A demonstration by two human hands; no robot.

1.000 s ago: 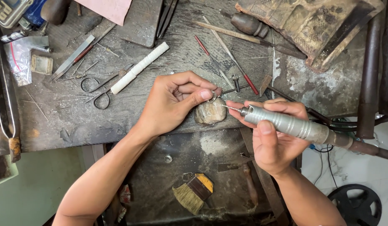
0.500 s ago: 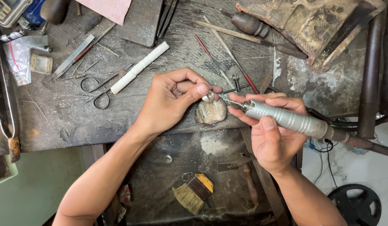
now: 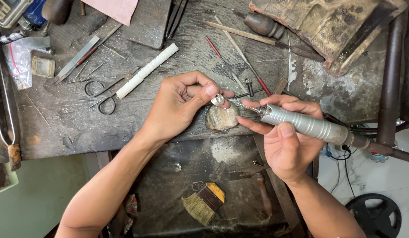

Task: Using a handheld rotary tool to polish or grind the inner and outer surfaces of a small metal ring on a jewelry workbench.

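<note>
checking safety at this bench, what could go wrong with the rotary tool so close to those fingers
1. The rotary handpiece tip sits right beside the left hand's thumb and fingertip pinching the small silver ring; a skid could likely nick skin.
2. The ring is held only by a pinch over the worn bench peg, so it might be flung loose.
3. The right hand holds a cabled tool; the cord may snag.

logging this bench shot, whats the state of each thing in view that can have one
left hand: grip shut on small silver ring, pinched between thumb and fingers
right hand: grip shut on grey rotary handpiece, tip close to the ring
bench peg: worn, under the ring
scissors: lying flat, blades closed
brush: lying idle in the lower tray
white wrapped stick: lying flat, untouched
</note>
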